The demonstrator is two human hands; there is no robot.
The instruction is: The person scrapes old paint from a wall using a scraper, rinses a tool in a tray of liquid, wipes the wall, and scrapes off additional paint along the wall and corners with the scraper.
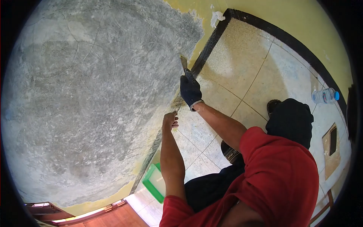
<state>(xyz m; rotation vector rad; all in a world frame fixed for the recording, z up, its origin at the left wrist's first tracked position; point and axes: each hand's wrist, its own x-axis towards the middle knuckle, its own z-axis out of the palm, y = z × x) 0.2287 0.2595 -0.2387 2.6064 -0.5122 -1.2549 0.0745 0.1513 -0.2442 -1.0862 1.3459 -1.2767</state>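
My right hand point(191, 90), in a dark glove, is wrapped round the handle of a putty knife point(184, 62). Its blade lies against the lower edge of the grey wall point(113, 75), by the dark skirting. My left hand point(170, 121) is bare, with its fingers curled in near the foot of the wall. Whether anything is inside those fingers is hidden. The wall's surface is bare, cracked plaster, with yellow paint point(189, 5) left along its edges.
A green-rimmed tray point(151, 185) stands on the tiled floor beside my left forearm. A water bottle point(325, 96) with a blue cap lies at the right. White crumpled material point(216, 17) sits at the far corner. A dark flat object point(332, 140) rests on a brown piece.
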